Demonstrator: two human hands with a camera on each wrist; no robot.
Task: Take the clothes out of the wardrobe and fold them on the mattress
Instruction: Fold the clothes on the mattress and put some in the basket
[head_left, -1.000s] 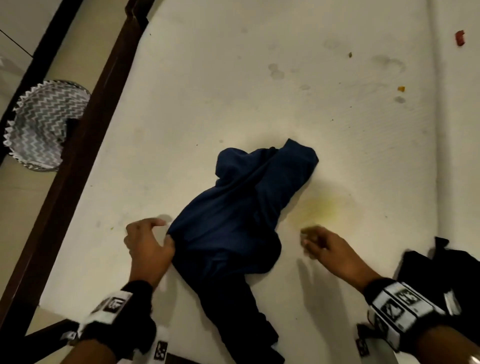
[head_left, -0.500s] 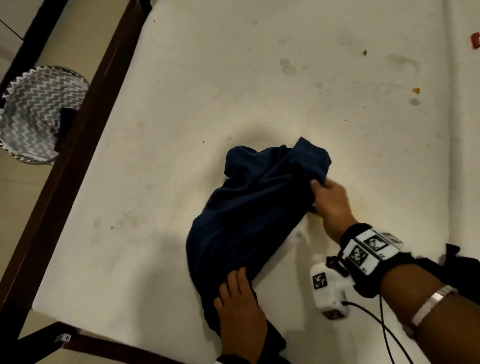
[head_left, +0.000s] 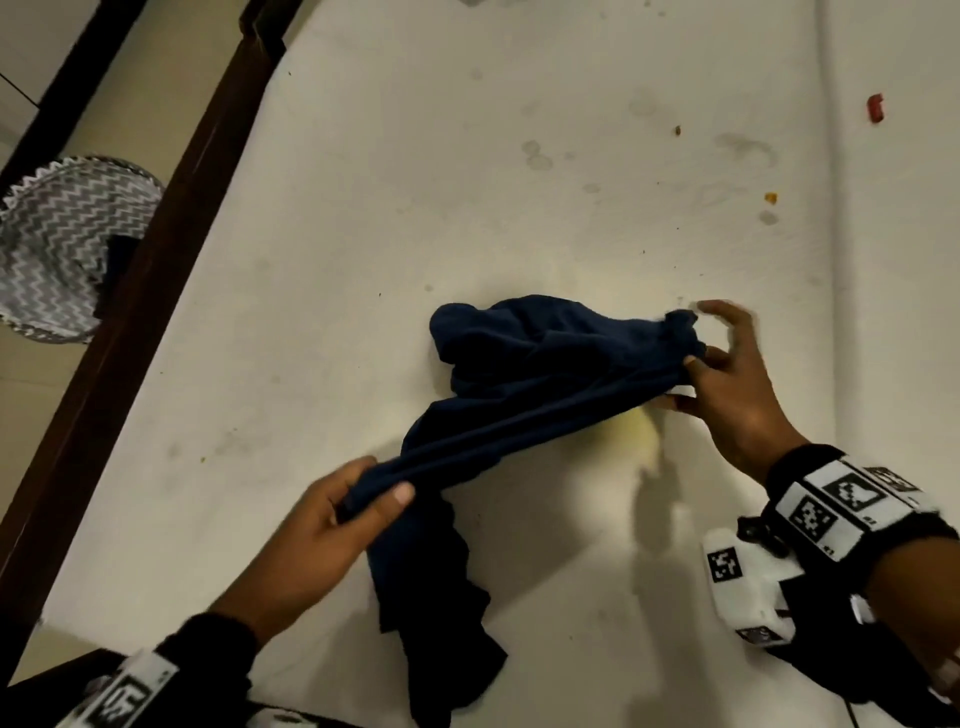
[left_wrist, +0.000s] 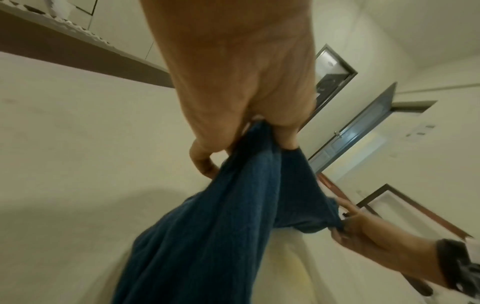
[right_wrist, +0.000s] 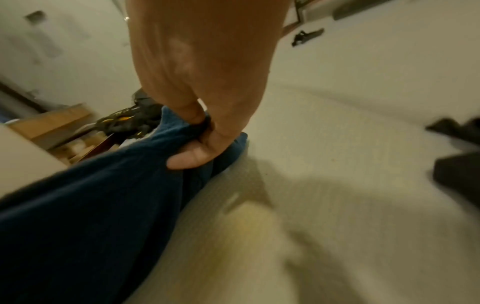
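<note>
1. Spreading out looks to be the step in hand: the navy garment (head_left: 524, 395) is out of the wardrobe and on the mattress (head_left: 467, 182), bunched, with one edge drawn taut between both hands.
2. Next, by my judgement, the hands need to pull apart and lay the cloth flat before any fold; the crumpled far part and the tail hanging over the near edge both need straightening.
3. The left hand (head_left: 332, 525) sits low and near the body, thumb on top and fingers curled beneath, pinching the near end of the taut edge.
4. The right hand (head_left: 727, 384) reaches further out to the right, thumb and forefinger pinching the far corner, the other fingers spread loosely above it.
5. The middle of the edge is lifted clear of the mattress; the rest lies on it.
</note>
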